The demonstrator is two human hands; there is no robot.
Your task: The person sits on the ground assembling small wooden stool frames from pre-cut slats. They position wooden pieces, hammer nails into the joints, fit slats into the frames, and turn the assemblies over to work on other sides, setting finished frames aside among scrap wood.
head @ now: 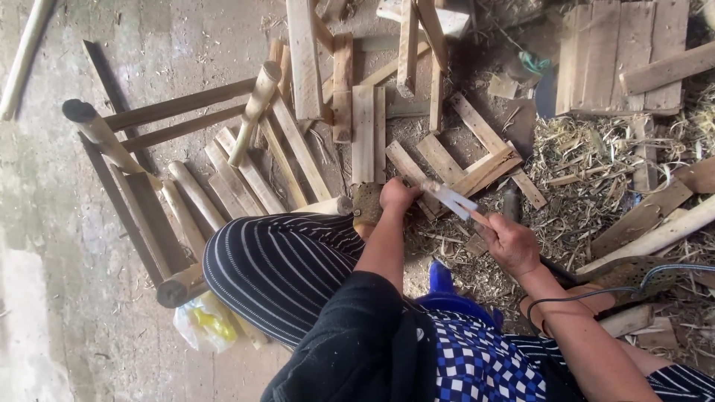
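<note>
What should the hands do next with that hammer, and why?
Probably bring the hammer down on the spot the left hand is steadying. The right hand grips the handle with the head raised close beside the left hand, above the wooden slats. What the left fingers pinch is too small to tell, so a short, careful tap seems safest.

Left arm: black sleeve (350,335) pushed up above the elbow; forearm bare. Right arm: bare, no sleeve visible. Torso: garment in blue-and-white check (477,357). Legs: dark trousers with thin white stripes (283,260). Feet: worn brown perforated sandals (633,274). No rings or watch visible on either hand.
</note>
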